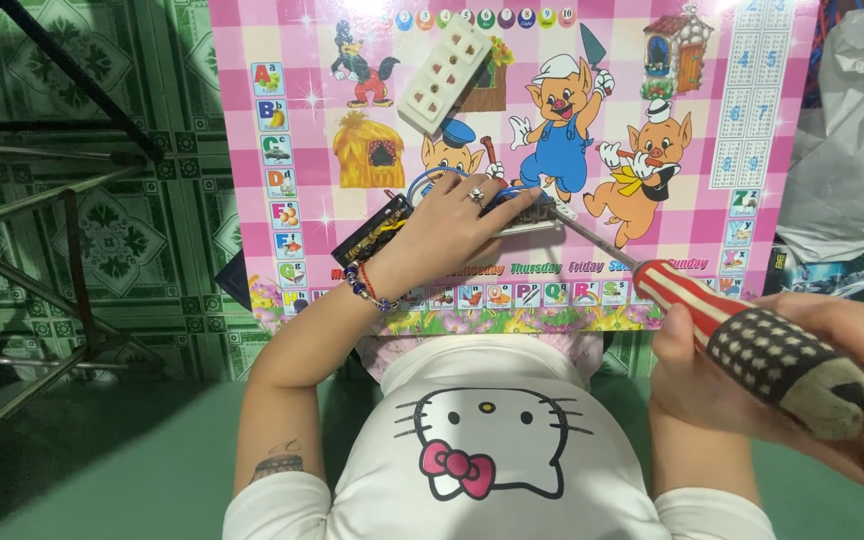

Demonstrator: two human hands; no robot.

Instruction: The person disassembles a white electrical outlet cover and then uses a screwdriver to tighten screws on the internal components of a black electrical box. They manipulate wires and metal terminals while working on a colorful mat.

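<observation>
A small black electrical part (392,228) with blue wires is pressed flat onto the pink cartoon bench (252,150) by the left hand (447,225), fingers spread over it. A red-striped screwdriver (742,335) is clasped tight in the right hand (802,390), its tip laid against the part. A white socket strip (445,72) is seen further up.

A pink checked picture board (652,100) with cartoon pigs, coloured letter tiles (down its left edge and along the bottom) fills the middle. At right lie a white plastic bag (857,130) and a dark printed box (827,272).
</observation>
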